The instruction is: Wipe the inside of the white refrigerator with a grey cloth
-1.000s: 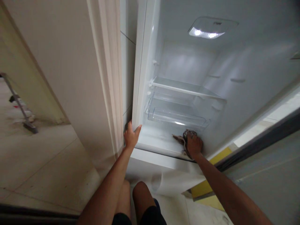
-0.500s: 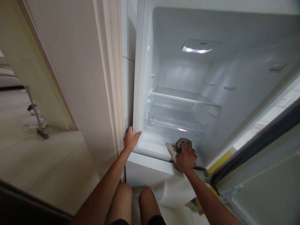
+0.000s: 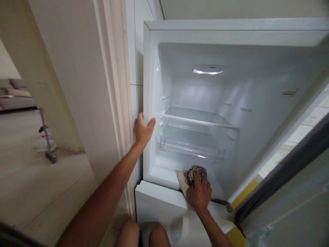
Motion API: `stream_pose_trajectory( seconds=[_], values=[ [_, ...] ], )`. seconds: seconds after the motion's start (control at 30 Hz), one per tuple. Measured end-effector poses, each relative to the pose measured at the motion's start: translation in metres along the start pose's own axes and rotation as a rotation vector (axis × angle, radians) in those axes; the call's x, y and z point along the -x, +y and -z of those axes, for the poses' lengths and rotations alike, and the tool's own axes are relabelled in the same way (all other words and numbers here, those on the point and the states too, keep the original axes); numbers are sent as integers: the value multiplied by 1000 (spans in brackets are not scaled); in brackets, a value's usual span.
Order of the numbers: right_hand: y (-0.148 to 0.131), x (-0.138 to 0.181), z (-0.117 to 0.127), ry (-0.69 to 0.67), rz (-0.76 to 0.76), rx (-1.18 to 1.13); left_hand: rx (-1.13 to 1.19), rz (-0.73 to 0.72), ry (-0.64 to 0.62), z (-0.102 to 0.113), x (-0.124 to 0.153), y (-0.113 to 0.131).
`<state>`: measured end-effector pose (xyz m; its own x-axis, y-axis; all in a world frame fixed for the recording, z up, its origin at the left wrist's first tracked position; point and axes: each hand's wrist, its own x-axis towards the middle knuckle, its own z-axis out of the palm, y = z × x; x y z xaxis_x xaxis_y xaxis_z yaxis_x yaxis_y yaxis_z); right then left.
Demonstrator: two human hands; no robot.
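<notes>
An open white fridge (image 3: pixel 151 85) fills the middle, its inside lit and bare except for a glass shelf (image 3: pixel 197 116) and a clear drawer (image 3: pixel 190 147). My left hand (image 3: pixel 143 130) grips the fridge's left front edge, fingers wrapped around it. My right hand (image 3: pixel 200 193) is closed on a patterned cloth (image 3: pixel 192 173) pressed on the front lip of the compartment floor, near the right side. My bare knees show at the bottom edge.
The fridge door (image 3: pixel 285 171) stands open at the right. A white lower door (image 3: pixel 159 206) sits below the compartment. A wall and door frame (image 3: pixel 110 89) stand close on the left; beyond them a floor, a mop (image 3: pixel 47 144) and a sofa (image 3: pixel 15 96).
My left hand slid up the fridge's left edge. My right hand drew the cloth from deeper on the floor toward the front lip. The view tilted upward, showing the fridge's top.
</notes>
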<state>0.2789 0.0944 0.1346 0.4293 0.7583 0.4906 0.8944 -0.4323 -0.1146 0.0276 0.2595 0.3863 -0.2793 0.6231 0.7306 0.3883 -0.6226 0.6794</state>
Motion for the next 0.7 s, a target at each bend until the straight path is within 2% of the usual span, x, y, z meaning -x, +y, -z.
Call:
stream_pose_trajectory(
  seconds=[0.13, 0.4, 0.7],
  values=[
    [-15, 1, 9, -70, 26, -35, -168, -22, 4, -5, -9, -6],
    [-56, 3, 22, -205, 131, -120, -286, -41, 82, -11, -3, -16],
    [-133, -15, 29, -318, 340, -244, -279, -39, 78, -11, 0, -13]
  ],
)
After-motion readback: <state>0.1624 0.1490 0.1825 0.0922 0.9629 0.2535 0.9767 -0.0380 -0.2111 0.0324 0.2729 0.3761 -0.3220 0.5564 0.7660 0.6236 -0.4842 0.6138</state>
